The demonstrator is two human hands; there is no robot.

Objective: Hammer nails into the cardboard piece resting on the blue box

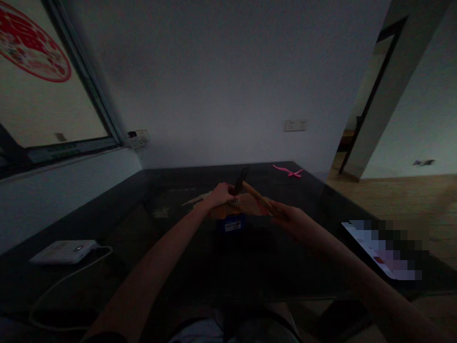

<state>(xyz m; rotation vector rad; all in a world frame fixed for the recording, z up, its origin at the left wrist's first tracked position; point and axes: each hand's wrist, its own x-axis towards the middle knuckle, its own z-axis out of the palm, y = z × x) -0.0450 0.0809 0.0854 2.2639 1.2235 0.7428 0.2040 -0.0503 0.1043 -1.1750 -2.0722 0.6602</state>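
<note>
My right hand (289, 219) is closed around the wooden handle of a hammer (257, 195), which slants up and left from it. The hammer's dark head stands nearly upright at the handle's far end. With its fingers pinched, my left hand (220, 193) grips the lower part of that head. Below the hammer lies a brown, flat, printed piece (250, 204) that looks like paper or card, with some red at its right side. A blue box (231, 224) with a white label sits just under its near edge. Dim light hides finer detail.
A white power bank (66, 251) with a pale cable (57, 284) lies on the left of the dark glossy table (200, 267). A pink ribbon (293, 173) rests at the far right corner. At the right edge is a partly blurred tablet-like screen (371, 252). A wall stands behind.
</note>
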